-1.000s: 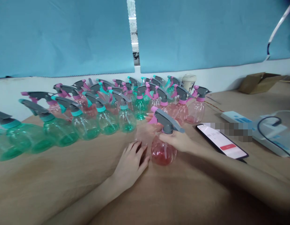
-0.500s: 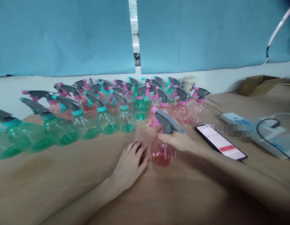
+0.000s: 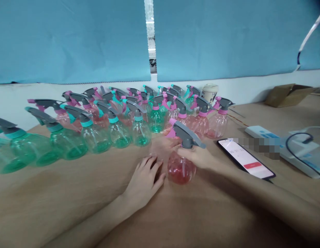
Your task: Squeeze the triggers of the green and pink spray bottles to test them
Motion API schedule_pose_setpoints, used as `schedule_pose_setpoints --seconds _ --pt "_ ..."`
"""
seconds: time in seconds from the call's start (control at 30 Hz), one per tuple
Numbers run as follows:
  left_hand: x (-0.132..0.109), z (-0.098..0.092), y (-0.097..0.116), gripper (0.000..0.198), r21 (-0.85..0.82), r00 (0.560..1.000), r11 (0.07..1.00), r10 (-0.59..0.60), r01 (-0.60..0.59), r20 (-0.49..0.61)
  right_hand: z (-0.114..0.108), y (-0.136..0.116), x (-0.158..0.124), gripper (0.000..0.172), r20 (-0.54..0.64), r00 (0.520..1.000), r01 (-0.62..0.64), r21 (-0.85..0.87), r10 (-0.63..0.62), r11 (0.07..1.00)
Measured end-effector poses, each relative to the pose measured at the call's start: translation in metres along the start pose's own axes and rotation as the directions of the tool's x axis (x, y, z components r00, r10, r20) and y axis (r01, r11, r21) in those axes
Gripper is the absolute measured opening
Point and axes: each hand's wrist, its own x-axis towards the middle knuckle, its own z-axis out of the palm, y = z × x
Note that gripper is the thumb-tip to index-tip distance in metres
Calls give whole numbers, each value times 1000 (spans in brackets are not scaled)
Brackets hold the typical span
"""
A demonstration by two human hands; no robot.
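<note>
My right hand (image 3: 194, 155) is wrapped round the neck of a pink see-through spray bottle (image 3: 182, 168) with a grey and pink trigger head. The bottle stands upright at the middle of the table, and the fingers behind it are blurred. Just left of it, my left hand (image 3: 146, 177) lies palm down on the wood with its fingers spread, holding nothing. Beyond the hands are several more pink spray bottles (image 3: 199, 124) and several green spray bottles (image 3: 120, 132), the nearest green ones forming a slanting row to the left.
Right of my right hand, a phone (image 3: 245, 158) with a lit screen lies on the table (image 3: 84, 203). Past it are a white power strip (image 3: 263, 134) and a dark cable (image 3: 291, 137). A cardboard box (image 3: 286, 96) and a paper cup (image 3: 209, 93) stand at the back.
The whole view has shifted very slightly, with things appearing a little further right. Both hands keep their places, the right one still round the pink bottle's neck.
</note>
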Motion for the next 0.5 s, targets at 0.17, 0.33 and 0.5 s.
schedule_pose_setpoints --seconds 0.17,0.33,0.5 --pt "1 0 1 36 21 1000 1000 -5 4 2 1 1 -4 9 -32 998 -61 -19 61 998" --pt "0 -1 1 36 20 1000 1000 -6 6 5 2 0 -6 9 -39 992 -121 -37 120 992" --pt "-2 1 0 36 26 1000 1000 -2 2 -1 3 -1 -7 11 -44 984 -177 -51 175 983"
